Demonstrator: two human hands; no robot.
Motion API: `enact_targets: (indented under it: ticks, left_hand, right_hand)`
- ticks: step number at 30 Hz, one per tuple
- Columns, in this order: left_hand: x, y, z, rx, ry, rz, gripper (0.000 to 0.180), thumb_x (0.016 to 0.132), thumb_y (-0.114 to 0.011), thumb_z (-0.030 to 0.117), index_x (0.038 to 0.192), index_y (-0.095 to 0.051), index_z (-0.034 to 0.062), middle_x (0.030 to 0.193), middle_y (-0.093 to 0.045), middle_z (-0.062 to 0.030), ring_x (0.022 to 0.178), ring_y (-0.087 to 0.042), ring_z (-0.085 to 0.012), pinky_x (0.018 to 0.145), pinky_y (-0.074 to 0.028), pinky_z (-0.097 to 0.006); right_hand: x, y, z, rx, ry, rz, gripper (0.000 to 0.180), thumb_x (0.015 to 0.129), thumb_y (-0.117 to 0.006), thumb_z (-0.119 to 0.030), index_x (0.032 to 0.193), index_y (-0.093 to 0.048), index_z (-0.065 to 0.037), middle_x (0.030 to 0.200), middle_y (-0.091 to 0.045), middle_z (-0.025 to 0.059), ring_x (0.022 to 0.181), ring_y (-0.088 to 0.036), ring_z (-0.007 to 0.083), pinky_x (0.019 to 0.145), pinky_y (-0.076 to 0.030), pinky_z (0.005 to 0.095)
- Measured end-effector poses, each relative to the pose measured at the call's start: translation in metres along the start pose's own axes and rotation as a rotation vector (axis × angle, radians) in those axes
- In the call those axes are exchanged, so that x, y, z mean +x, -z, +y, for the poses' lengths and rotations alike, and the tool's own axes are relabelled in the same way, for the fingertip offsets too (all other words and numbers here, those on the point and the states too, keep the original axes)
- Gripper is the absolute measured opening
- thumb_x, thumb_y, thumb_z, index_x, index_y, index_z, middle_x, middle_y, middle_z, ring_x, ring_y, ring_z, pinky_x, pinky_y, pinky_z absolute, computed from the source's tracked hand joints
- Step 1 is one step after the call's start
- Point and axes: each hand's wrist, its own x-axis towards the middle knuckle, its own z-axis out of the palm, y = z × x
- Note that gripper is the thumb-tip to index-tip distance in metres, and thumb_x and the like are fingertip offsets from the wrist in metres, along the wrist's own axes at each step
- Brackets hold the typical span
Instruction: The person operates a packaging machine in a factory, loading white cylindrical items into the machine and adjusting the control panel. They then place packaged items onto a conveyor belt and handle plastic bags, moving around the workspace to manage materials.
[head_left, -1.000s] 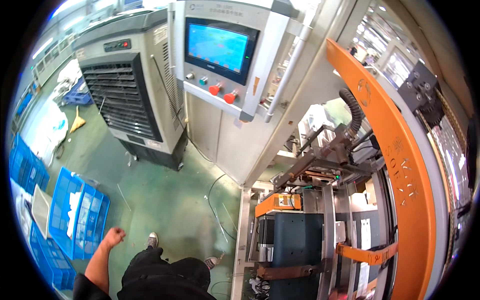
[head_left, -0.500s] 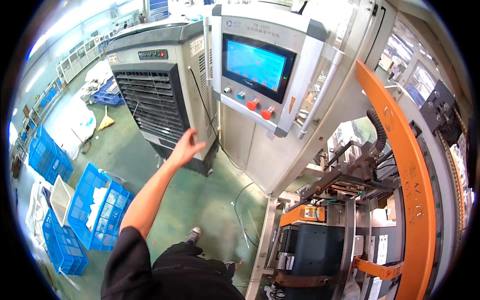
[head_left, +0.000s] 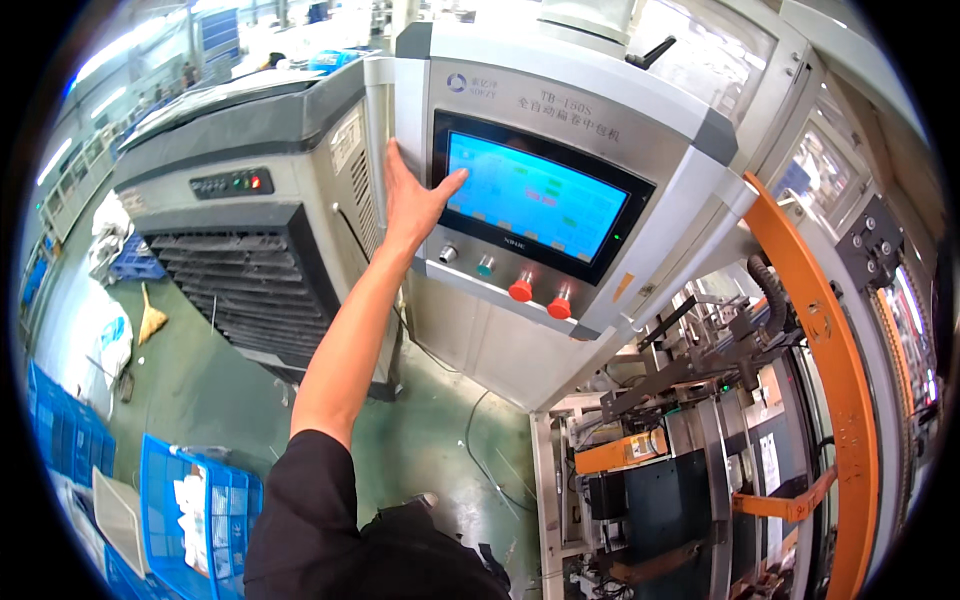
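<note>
My left hand [head_left: 408,205] is at the left edge of a grey control panel [head_left: 600,105], its arm in a black short sleeve. Its fingers stretch upward along the panel's side bar, and the thumb points right, apart from them. The thumb tip lies over the left part of the lit blue touchscreen [head_left: 535,195]; whether it presses the glass I cannot tell. Nothing is held in this hand. Below the screen sit a key-like silver switch [head_left: 448,253], a green button [head_left: 485,264] and two red knobs [head_left: 521,287]. My right hand is out of the picture.
A grey air cooler [head_left: 245,270] with dark louvres stands left of the panel. Blue crates [head_left: 225,520], one with white items, are at lower left. An orange curved bar [head_left: 835,370] and machine parts [head_left: 690,490] fill the right. A cable [head_left: 470,430] lies on the green floor.
My left hand has moved up from in front of the air cooler to the panel's left edge, thumb over the screen. The view has shifted, and the panel looks larger.
</note>
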Motion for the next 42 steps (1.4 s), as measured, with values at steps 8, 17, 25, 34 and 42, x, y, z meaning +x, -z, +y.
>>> enact_targets:
  ticks: [8, 17, 25, 34, 42]
  left_hand:
    - [0.005, 0.012, 0.000, -0.060, 0.016, 0.006, 0.108, 0.071, -0.080, 0.037, 0.146, -0.013, -0.0050, 0.147, -0.025, -0.0276, 0.137, -0.028, -0.0355, 0.113, -0.024, -0.040]
    - [0.008, 0.007, -0.004, -0.090, -0.004, 0.044, 0.101, 0.075, -0.078, 0.032, 0.144, -0.017, -0.0065, 0.147, -0.026, -0.0257, 0.137, -0.027, -0.0342, 0.114, -0.021, -0.039]
    - [-0.111, 0.021, -0.043, -0.333, -0.017, -0.066, 0.055, 0.084, -0.060, 0.004, 0.134, -0.038, -0.0010, 0.134, -0.042, -0.0149, 0.129, -0.038, -0.0251, 0.110, -0.027, -0.038]
    - [-0.164, -0.054, -0.141, -1.172, 0.883, -0.324, 0.056, 0.095, -0.055, 0.041, 0.138, -0.038, 0.0085, 0.136, -0.045, -0.0099, 0.126, -0.046, -0.0263, 0.104, -0.037, -0.047]
    - [-0.163, -0.074, -0.083, -1.140, 0.933, -0.263, 0.077, 0.085, -0.068, 0.047, 0.141, -0.036, 0.0039, 0.137, -0.044, -0.0117, 0.128, -0.041, -0.0263, 0.103, -0.037, -0.048]
  right_hand:
    - [-0.043, -0.069, -0.029, 0.044, -0.162, -0.104, 0.068, 0.082, -0.053, -0.052, 0.114, -0.055, 0.008, 0.118, -0.055, 0.0287, 0.113, -0.053, 0.0418, 0.095, -0.043, 0.0461]
    - [-0.097, -0.118, 0.020, 0.071, -0.394, -0.144, 0.071, 0.082, -0.050, -0.056, 0.110, -0.058, 0.009, 0.114, -0.058, 0.0300, 0.110, -0.055, 0.0433, 0.093, -0.044, 0.0467]
    - [-0.202, -0.171, 0.094, 0.087, -0.722, -0.174, 0.075, 0.083, -0.049, -0.060, 0.106, -0.061, 0.010, 0.110, -0.060, 0.0311, 0.108, -0.056, 0.0447, 0.091, -0.046, 0.0473]
    - [-0.315, -0.197, 0.112, 0.093, -0.964, -0.168, 0.075, 0.082, -0.050, -0.062, 0.094, -0.064, 0.011, 0.097, -0.062, 0.0336, 0.099, -0.059, 0.0468, 0.083, -0.047, 0.0486]
    - [-0.322, -0.219, 0.107, 0.301, -1.050, 0.024, 0.065, 0.081, -0.060, -0.054, 0.091, -0.066, 0.010, 0.085, -0.066, 0.0289, 0.086, -0.066, 0.0397, 0.075, -0.049, 0.0435]
